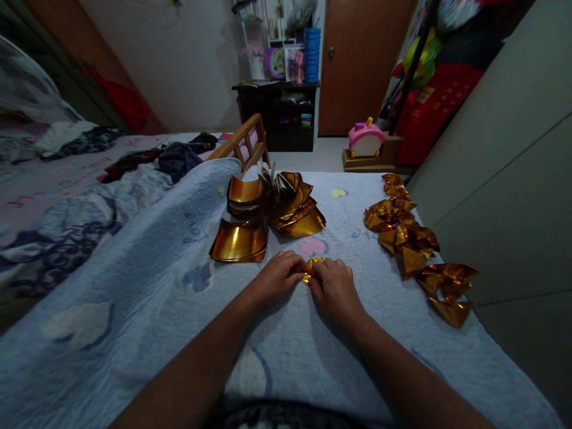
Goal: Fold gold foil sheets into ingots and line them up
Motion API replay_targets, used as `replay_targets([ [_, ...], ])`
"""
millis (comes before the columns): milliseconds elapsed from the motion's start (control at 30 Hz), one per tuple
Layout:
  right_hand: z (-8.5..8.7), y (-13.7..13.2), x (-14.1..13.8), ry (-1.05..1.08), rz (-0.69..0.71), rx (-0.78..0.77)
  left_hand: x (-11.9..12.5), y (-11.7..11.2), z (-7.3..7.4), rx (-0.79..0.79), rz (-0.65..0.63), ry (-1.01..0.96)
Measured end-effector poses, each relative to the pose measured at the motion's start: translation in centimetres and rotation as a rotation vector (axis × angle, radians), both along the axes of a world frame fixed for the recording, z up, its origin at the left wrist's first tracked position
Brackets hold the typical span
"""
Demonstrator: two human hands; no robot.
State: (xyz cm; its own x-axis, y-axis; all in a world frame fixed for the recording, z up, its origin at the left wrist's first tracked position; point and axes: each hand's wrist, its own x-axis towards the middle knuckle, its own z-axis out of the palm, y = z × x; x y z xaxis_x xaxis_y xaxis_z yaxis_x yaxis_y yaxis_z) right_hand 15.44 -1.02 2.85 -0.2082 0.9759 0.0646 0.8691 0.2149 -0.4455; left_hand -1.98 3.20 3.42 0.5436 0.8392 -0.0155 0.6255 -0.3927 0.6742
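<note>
Between my two hands, low over the light blue bedspread point(286, 322), is a small folded piece of gold foil paper point(314, 262). My left hand point(280, 274) pinches its left side, and my right hand point(335, 287) grips its right side, covering much of it. Just beyond my hands lies a fanned stack of gold foil sheets point(239, 238), slightly curled, with more sheets point(301, 217) spread to the right. Along the right edge runs a row of folded gold foil pieces point(404, 235), several of them touching or overlapping.
A wooden rail point(243, 140) stands past the stack. Rumpled clothes and bedding point(134, 179) lie on the left. A pale cabinet wall point(504, 161) borders the right side. At the back are a dark shelf point(277, 116), a pink toy point(366, 140) and a brown door point(361, 65).
</note>
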Motion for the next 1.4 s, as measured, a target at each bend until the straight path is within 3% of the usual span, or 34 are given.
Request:
replay_targets([
  [833,0.31,0.00,-0.05,-0.029,-0.004,-0.040,0.11,0.04,0.32,-0.005,-0.002,0.013],
  [1400,0.33,0.25,-0.27,-0.064,-0.009,-0.022,0.13,0.12,-0.24,0.013,0.004,-0.003],
])
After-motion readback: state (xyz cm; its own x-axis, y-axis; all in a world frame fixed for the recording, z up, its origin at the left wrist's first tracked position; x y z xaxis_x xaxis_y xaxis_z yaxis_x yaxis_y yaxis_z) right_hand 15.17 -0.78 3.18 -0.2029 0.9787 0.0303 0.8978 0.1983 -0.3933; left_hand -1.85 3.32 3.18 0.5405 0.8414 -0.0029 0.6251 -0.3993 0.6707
